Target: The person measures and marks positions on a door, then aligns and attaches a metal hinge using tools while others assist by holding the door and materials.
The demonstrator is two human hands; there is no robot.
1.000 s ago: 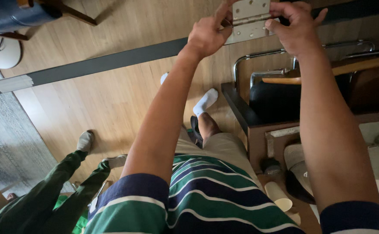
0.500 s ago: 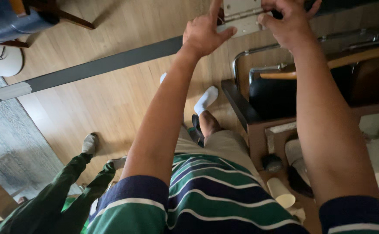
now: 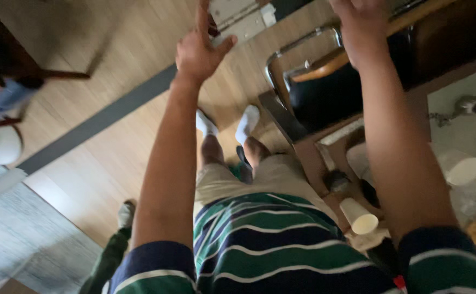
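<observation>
Both hands have slid apart since half a second ago, when they were clamped on the pale metal hinge plate (image 3: 242,16). Now the left hand (image 3: 200,49) is spread wide, fingers splayed, only its fingertips touching the plate at 12 o'clock. Right hand (image 3: 360,24) at 1 o'clock is cut off by the frame, can't tell its grip. Down at 4 o'clock, a paper cup (image 3: 359,216) lies tipped over, looks empty.

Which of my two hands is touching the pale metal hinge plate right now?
The left hand: its raised fingers reach the hinge plate at the top edge. The right hand is up beside it, apart from the plate, over the chair.
</observation>
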